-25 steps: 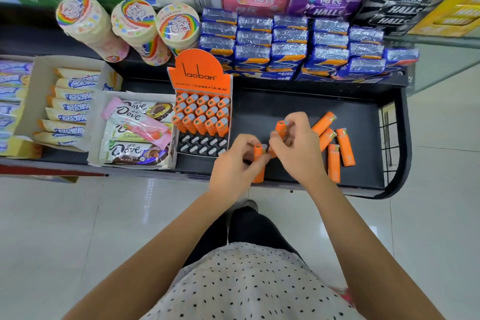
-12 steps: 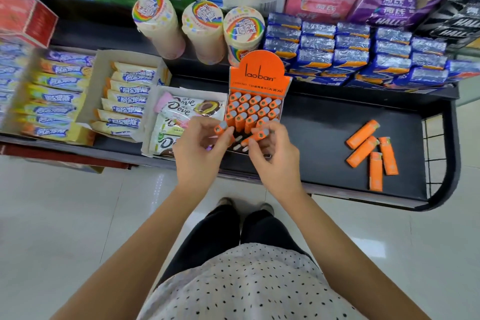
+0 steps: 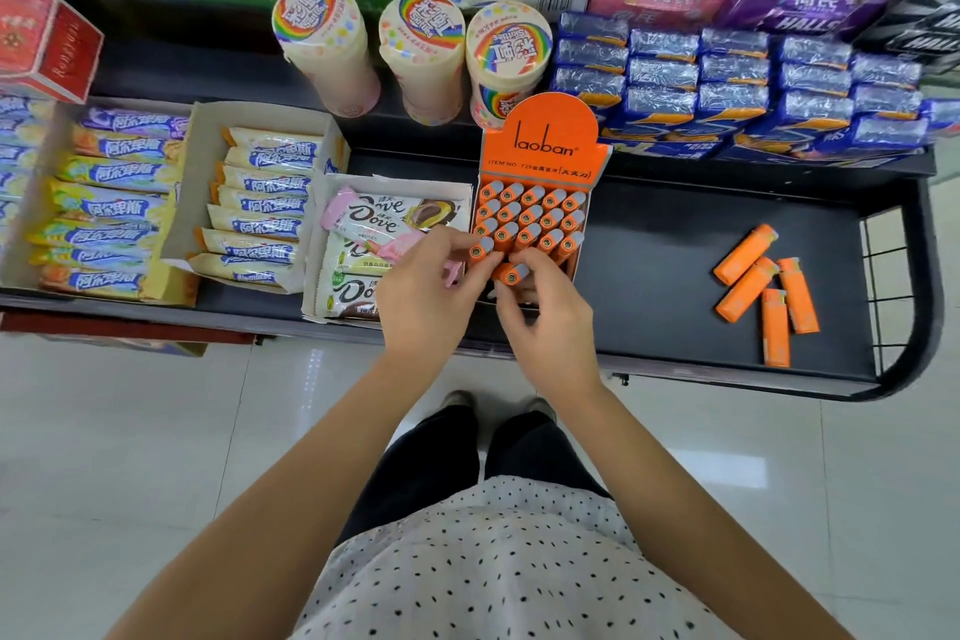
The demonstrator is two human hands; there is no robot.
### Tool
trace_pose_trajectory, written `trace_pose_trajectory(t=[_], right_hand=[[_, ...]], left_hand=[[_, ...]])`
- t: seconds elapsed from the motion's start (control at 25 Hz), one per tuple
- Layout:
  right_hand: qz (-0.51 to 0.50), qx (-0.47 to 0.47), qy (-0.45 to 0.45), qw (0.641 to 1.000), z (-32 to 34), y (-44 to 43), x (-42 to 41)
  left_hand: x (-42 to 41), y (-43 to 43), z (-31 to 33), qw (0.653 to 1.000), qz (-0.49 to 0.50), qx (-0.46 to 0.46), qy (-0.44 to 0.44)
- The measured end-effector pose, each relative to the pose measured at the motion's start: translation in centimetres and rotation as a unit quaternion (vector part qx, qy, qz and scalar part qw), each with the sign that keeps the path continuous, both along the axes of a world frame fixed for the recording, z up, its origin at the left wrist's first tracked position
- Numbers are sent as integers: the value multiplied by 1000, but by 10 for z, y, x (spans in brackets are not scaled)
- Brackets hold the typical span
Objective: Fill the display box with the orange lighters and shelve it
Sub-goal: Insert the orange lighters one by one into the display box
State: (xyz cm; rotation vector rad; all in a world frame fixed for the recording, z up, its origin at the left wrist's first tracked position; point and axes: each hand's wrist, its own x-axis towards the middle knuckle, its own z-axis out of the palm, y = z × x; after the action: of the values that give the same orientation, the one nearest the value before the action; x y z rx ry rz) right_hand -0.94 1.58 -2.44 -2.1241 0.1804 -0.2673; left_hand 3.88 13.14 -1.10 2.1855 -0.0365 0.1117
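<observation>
The orange laoban display box (image 3: 545, 140) stands on the black shelf (image 3: 654, 255), with several orange lighters (image 3: 530, 218) upright in its back rows. My left hand (image 3: 426, 296) pinches one orange lighter (image 3: 480, 248) at the box's front left. My right hand (image 3: 550, 322) holds another lighter (image 3: 511, 273) over the front row. The box's front rows are hidden behind my fingers. Several loose orange lighters (image 3: 763, 291) lie on the shelf to the right.
A carton of Dove chocolate bars (image 3: 374, 244) sits tight against the box's left side. Three candy tubs (image 3: 421, 52) and blue wrapped packs (image 3: 727, 88) stand behind. A wire guard (image 3: 888, 296) closes the shelf's right end.
Both hands carried a lighter each from the loose pile leftward to the display box. They now hold them at its front row. The view shifted left.
</observation>
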Motion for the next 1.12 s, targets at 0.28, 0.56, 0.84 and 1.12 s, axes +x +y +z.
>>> trace_pose_trajectory(t=[0.28,0.56,0.84,1.12], right_hand=[[-27,-100,-78,992,-8,7,7],[-54,-175,-102,978,-13,5,7],[-32,-193,-75,978,-15,2,5],[23,-70,-23,997,2,-3,5]], left_hand=[[3,2,-15,1000,0,-3,-17],[2,14,-17,982,-112,45,-145],[12,20,-23,961,-161,77,-209],[2,20,-12,967,-153,108,-174]])
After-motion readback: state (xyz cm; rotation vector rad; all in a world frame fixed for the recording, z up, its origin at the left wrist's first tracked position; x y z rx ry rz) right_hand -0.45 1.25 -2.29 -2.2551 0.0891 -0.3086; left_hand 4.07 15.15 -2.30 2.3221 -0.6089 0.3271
